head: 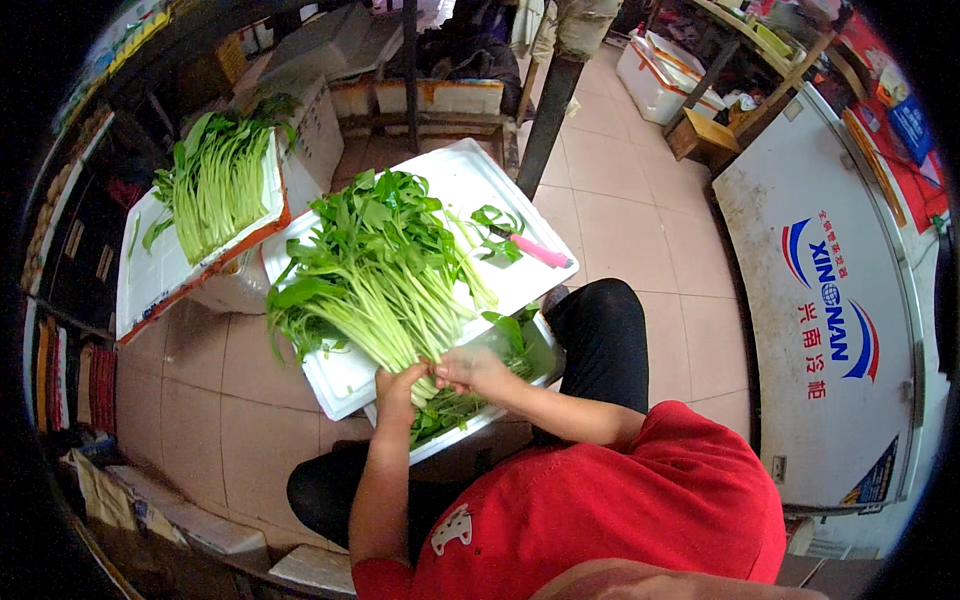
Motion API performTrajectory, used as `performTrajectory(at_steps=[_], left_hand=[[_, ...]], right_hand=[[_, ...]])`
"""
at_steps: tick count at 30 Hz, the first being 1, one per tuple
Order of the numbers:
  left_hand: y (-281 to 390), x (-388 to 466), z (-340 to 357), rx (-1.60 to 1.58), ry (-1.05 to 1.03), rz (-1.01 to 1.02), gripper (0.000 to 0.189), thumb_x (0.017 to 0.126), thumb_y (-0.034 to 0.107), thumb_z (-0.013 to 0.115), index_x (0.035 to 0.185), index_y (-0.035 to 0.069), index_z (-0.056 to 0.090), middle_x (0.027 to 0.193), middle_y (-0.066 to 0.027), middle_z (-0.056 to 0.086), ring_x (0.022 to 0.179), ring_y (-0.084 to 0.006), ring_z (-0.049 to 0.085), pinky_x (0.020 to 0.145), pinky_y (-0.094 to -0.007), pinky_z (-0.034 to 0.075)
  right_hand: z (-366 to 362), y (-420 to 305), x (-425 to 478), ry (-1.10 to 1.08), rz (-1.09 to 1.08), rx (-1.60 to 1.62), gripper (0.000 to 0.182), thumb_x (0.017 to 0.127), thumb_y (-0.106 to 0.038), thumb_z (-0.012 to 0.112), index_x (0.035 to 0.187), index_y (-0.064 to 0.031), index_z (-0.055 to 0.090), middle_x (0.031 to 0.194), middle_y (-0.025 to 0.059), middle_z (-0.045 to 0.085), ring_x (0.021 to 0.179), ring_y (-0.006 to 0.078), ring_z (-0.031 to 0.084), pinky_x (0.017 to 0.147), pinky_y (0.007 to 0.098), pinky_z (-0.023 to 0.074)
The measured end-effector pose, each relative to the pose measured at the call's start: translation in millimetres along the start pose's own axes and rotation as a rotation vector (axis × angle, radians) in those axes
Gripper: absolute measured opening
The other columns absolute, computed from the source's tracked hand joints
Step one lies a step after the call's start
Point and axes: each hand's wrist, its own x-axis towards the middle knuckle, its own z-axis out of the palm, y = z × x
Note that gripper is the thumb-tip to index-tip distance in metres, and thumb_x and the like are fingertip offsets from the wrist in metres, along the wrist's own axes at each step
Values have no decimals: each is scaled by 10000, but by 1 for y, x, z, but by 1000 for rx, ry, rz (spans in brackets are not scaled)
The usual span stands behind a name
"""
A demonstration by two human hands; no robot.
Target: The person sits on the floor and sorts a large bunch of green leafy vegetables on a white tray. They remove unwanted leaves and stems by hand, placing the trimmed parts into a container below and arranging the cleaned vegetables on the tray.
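Observation:
My left hand (399,391) is closed around the lower stems of a bunch of leafy green vegetables (382,270), whose leaves spread over a white foam lid (469,161). Beside it my right hand (472,369), slightly blurred, has its fingertips at the stem ends; whether it pinches one of them cannot be told. On the lid's right part lies a knife with a pink handle (541,251), its blade partly hidden by loose leaves. Below my hands, between my knees, a foam box (450,448) holds more greens and cut stems.
On the left, a second foam lid (142,289) with a brown edge bears another pile of greens (217,187). A dark post (547,124) rises just past the lid. A white chest freezer (832,300) stands at the right, and foam boxes (660,79) sit farther back on the tiled floor.

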Motion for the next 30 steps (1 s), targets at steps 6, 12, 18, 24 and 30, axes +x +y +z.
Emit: performTrajectory(at_steps=[6, 12, 18, 24, 30], left_hand=[[15, -10, 2, -110, 46, -1, 332, 675, -10, 575, 996, -55, 504, 898, -132, 559, 770, -202, 563, 661, -290, 469], [9, -5, -4, -287, -7, -80, 510, 697, -24, 565, 1160, -60, 353, 981, -190, 555, 932, -276, 556, 804, -355, 471], [-11, -7, 11, -440, -7, -125, 331, 691, 15, 564, 1005, -78, 518, 938, -174, 583, 832, -244, 582, 748, -333, 476], [-21, -1, 1, -428, 0, -51, 324, 678, -13, 556, 991, -79, 503, 864, -172, 586, 778, -258, 589, 711, -349, 493], [-15, -5, 4, -461, 19, -141, 352, 685, -2, 557, 1020, -65, 468, 843, -163, 576, 739, -271, 588, 676, -380, 508]], right_hand=[[-14, -29, 2, 67, -208, -3, 182, 806, -165, 571, 921, -28, 600, 787, 31, 614, 627, 62, 526, 567, 191, 427], [-30, 9, 21, 167, -250, -481, 233, 789, -184, 596, 939, -7, 603, 789, 68, 631, 697, 114, 555, 624, 262, 453], [-17, 44, 15, 111, -298, -753, 225, 775, -149, 585, 935, 9, 579, 829, 202, 585, 707, 298, 589, 637, 327, 455], [-18, 12, 21, 26, -193, -926, 235, 776, -234, 576, 795, -3, 610, 740, 177, 587, 656, 322, 571, 595, 364, 441], [-25, 5, 62, 196, -294, -644, 235, 794, -233, 584, 842, -4, 604, 687, 60, 576, 579, 96, 499, 522, 243, 398]])
